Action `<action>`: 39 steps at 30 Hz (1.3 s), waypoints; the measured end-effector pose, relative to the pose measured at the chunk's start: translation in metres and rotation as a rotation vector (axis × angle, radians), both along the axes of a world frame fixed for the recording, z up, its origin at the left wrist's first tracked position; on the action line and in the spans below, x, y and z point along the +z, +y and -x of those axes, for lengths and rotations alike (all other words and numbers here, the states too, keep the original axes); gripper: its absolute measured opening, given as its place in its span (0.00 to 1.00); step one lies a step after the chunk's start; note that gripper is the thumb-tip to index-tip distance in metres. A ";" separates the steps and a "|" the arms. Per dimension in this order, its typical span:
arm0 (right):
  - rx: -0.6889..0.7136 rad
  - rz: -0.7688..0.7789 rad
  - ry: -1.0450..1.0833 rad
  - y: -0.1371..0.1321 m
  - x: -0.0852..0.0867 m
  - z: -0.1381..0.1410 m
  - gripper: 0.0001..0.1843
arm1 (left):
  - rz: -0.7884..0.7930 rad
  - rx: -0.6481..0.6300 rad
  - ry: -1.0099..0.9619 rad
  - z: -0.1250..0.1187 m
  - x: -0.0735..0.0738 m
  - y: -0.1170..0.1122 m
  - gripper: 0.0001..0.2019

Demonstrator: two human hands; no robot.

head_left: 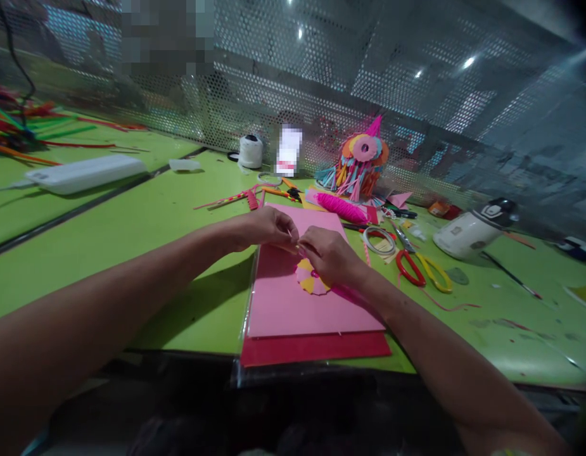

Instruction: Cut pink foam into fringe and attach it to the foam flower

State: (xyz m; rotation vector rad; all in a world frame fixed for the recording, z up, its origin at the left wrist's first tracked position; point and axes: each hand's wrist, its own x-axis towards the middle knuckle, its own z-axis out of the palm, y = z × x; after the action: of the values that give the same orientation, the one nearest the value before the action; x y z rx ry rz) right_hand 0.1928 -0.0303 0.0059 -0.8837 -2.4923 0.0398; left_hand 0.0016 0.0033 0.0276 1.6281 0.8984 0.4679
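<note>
My left hand (268,227) and my right hand (331,254) meet over a pink foam sheet (297,297) on the green table (131,234). Both are closed in a pinch on a thin strand between them. Under my right hand lies a small round piece (310,280) of pink and yellow wedges, partly hidden by the fingers. The pink sheet rests on a red sheet (316,348) at the table's front edge.
Behind the sheets lie a pink yarn roll (341,207), a colourful tasselled ornament (362,161), tape rings (379,240), red and yellow scissors (423,269), a white glue gun (471,231), a white spool (250,151) and a white box (86,173). A perforated metal screen (416,95) backs the table.
</note>
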 end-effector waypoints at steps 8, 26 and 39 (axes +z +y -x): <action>0.004 -0.044 -0.016 0.000 -0.003 0.002 0.07 | -0.070 0.029 0.028 0.001 -0.009 0.005 0.10; -0.098 0.109 0.223 -0.001 -0.003 0.006 0.07 | -0.004 0.109 -0.060 -0.006 -0.003 -0.004 0.08; -0.042 0.031 0.145 0.000 -0.004 0.006 0.08 | 0.003 0.134 -0.045 -0.003 -0.004 -0.001 0.04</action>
State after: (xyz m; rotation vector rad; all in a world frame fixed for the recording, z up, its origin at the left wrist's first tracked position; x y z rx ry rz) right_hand 0.1867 -0.0303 0.0022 -0.9126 -2.3437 0.1240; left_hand 0.0045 0.0023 0.0238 1.5550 0.9773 0.5930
